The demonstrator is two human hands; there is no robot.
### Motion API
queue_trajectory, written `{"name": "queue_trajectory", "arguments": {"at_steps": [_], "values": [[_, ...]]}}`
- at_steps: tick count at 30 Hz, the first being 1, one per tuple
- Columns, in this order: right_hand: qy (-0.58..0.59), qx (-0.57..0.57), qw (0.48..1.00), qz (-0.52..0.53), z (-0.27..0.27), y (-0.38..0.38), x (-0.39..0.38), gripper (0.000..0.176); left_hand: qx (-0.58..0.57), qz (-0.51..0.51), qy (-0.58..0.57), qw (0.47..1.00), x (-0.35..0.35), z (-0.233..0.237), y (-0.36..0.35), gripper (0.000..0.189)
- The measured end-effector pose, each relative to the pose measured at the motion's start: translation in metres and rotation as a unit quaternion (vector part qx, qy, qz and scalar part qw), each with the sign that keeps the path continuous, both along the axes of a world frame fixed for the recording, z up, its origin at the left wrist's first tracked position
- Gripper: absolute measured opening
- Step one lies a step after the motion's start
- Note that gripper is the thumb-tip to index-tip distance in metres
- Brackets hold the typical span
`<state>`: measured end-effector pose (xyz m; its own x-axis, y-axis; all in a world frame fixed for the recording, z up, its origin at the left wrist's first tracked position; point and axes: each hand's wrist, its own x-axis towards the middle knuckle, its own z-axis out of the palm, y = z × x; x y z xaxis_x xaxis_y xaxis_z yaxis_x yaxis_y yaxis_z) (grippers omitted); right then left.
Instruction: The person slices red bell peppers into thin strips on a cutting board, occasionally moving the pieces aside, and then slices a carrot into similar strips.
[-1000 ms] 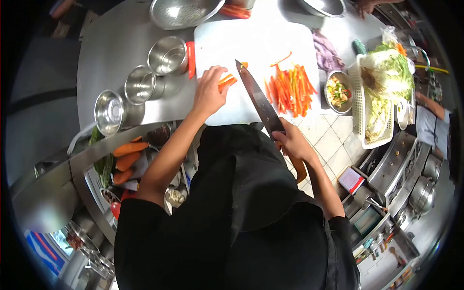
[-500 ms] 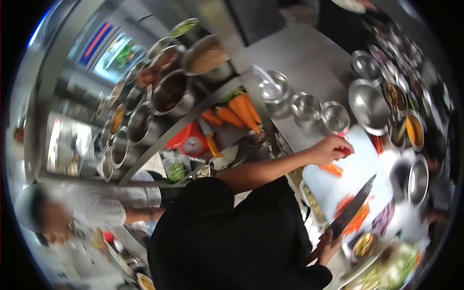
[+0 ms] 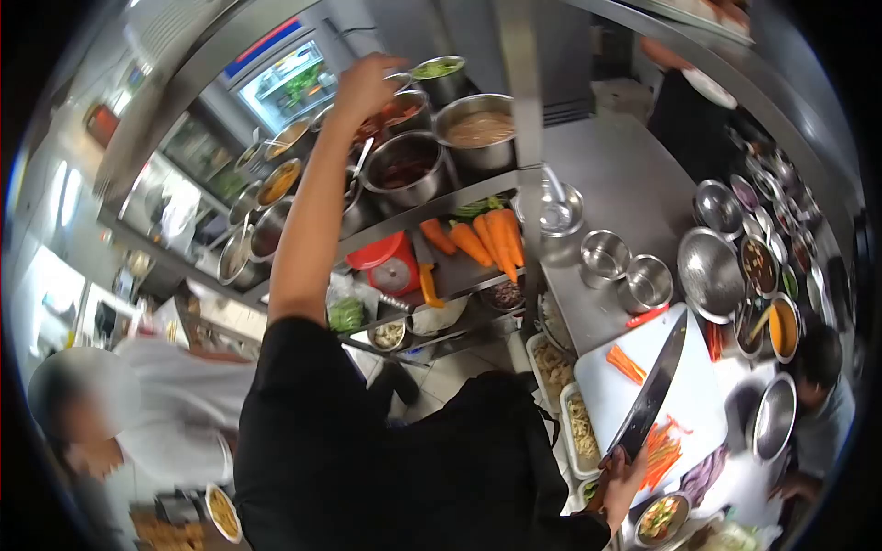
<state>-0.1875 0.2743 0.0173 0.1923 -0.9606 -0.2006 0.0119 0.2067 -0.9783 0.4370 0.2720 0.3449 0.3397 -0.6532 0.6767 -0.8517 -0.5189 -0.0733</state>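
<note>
My right hand (image 3: 621,485) grips the handle of a large kitchen knife (image 3: 654,390), its blade slanting up over the white cutting board (image 3: 703,367). Beside the blade lie a pile of thin carrot strips (image 3: 661,455) and a smaller bunch of carrot sticks (image 3: 627,364). A red piece (image 3: 647,316) rests at the board's far edge. My left hand (image 3: 366,87) is raised above the metal pots on the upper shelf, near a pot with red contents (image 3: 401,112). Its fingers stretch out to the right, partly hidden, and I make out nothing in them.
Whole carrots (image 3: 501,241), a red scale (image 3: 384,262) and a yellow-handled tool (image 3: 429,286) sit on the lower shelf. Metal bowls (image 3: 646,283) stand behind the board. A person in white (image 3: 184,404) is at the left; another person (image 3: 822,376) is at the right.
My left hand has left the cutting board, where it held something red, and swung up and left to the shelf pots. The knife stays in my right hand, its blade now steeper. The view has shifted.
</note>
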Motion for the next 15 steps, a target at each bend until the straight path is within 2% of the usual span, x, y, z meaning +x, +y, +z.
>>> {"name": "queue_trajectory", "arguments": {"at_steps": [2,4,5,6,7,8,9,10,11,13,15], "values": [[0.03,0.016,0.999,0.0,0.0,0.004,-0.007,0.045,-0.091,-0.132,0.182,0.97,-0.081,0.012,0.006,0.025],[0.081,0.048,0.995,0.023,0.001,0.007,-0.007,0.042,-0.044,-0.343,0.234,0.909,-0.15,-0.025,-0.002,0.022],[0.115,0.066,0.991,0.026,0.011,0.009,-0.004,0.04,0.001,-0.382,0.281,0.88,-0.178,-0.054,-0.029,0.022],[0.173,0.043,0.984,0.006,0.026,0.019,0.001,0.035,0.104,-0.412,0.423,0.8,-0.224,-0.094,-0.042,0.023],[0.245,0.028,0.969,0.001,0.041,0.012,0.013,0.03,0.207,-0.421,0.554,0.688,-0.267,-0.136,-0.05,0.025],[0.229,-0.046,0.971,-0.046,0.029,0.022,0.01,0.026,0.273,-0.43,0.495,0.704,-0.3,-0.179,-0.062,0.027],[0.23,0.077,0.969,-0.05,0.037,0.023,0.01,0.026,0.315,-0.442,0.413,0.731,-0.325,-0.224,-0.078,0.03],[0.206,0.052,0.972,-0.103,0.044,0.026,0.015,0.026,0.28,-0.495,0.316,0.759,-0.337,-0.279,-0.088,0.034],[0.18,0.116,0.971,-0.101,0.056,0.026,0.012,0.028,0.287,-0.514,0.317,0.743,-0.349,-0.306,-0.093,0.034],[0.217,0.134,0.96,-0.117,0.065,0.03,0.015,0.027,0.302,-0.448,0.312,0.782,-0.359,-0.335,-0.104,0.032],[0.241,0.112,0.956,-0.126,0.054,0.035,0.014,0.028,0.308,-0.485,0.282,0.768,-0.353,-0.367,-0.117,0.029]]}}
